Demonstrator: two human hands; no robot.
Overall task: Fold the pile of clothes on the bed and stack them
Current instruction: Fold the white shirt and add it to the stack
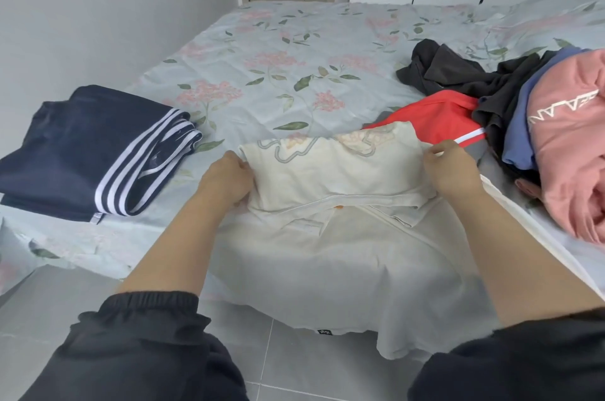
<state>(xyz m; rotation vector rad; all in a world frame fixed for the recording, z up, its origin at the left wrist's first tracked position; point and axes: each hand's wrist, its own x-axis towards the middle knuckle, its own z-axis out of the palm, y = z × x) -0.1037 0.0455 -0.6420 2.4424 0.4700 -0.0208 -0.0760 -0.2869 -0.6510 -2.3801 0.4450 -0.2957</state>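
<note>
While working at the near edge of the bed (294, 50), gripped the cream T-shirt (334, 171) at both ends of its turned-over top band, with the left hand (226, 181) curled round one end and the right hand (453, 171) pinching the other, seemingly to keep the fold straight. Kept the folded navy striped garment (82, 151) well apart on the left, probably as the stack's base. Left the unfolded pile (523, 112) of red, black, blue and pink clothes heaped just beside the shirt on the right.
</note>
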